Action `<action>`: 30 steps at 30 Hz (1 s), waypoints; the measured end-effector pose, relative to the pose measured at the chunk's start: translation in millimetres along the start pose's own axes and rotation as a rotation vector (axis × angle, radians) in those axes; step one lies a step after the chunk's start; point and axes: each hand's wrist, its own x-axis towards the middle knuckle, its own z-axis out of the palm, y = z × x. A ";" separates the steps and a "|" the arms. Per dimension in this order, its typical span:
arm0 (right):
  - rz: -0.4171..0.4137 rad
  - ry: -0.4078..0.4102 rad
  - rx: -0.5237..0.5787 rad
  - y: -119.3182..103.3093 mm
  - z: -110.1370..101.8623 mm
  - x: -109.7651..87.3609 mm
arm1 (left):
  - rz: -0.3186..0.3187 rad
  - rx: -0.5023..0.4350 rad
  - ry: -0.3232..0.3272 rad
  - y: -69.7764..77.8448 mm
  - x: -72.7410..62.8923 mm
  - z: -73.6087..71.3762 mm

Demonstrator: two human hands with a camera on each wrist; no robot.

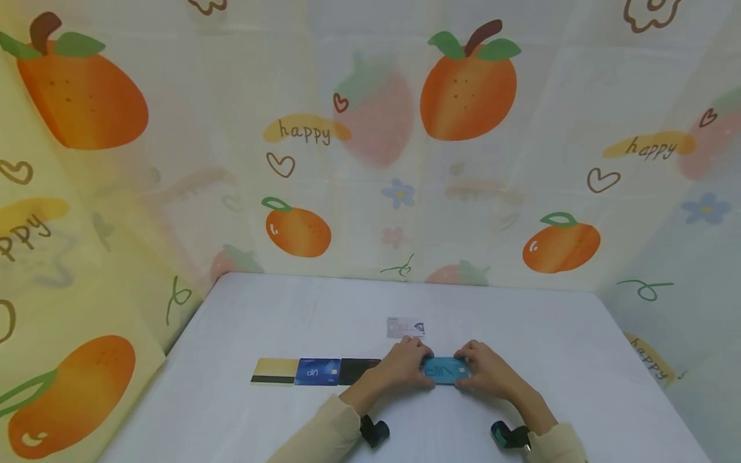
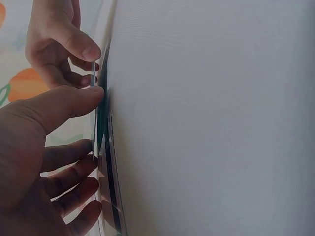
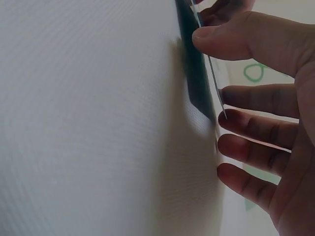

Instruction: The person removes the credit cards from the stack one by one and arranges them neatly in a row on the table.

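Note:
A teal card [image 1: 444, 371] marked VIP spans the space between my two hands in the head view. My left hand [image 1: 401, 364] grips its left end, thumb on the near edge and fingers on the far edge. The right hand [image 1: 485, 369] pinches the right end the same way. In the right wrist view the card's thin edge [image 3: 212, 69] shows close over the table, beside a dark shadow. To the left lie a gold card [image 1: 274, 372] with a black stripe, a blue card [image 1: 318, 372] and a black card [image 1: 357, 370], the last partly hidden by my left hand.
A pale silver card [image 1: 405, 326] lies farther back, just beyond the left fingertips. The white-covered table [image 1: 301, 315] ends at a fruit-printed cloth [image 1: 359, 212] hanging behind it. Dark camera mounts [image 1: 375, 432] sit at both wrists.

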 end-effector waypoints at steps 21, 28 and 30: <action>0.007 0.023 -0.042 -5.9 2.8 -5.4 | 0.024 0.035 -0.026 1.4 -4.5 -3.1; 0.028 0.042 -0.042 -6.9 4.8 -5.5 | 0.029 0.025 -0.031 1.1 -7.8 -5.1; 0.018 0.049 -0.043 -6.6 5.4 -5.7 | 0.028 0.025 -0.028 1.1 -8.5 -5.6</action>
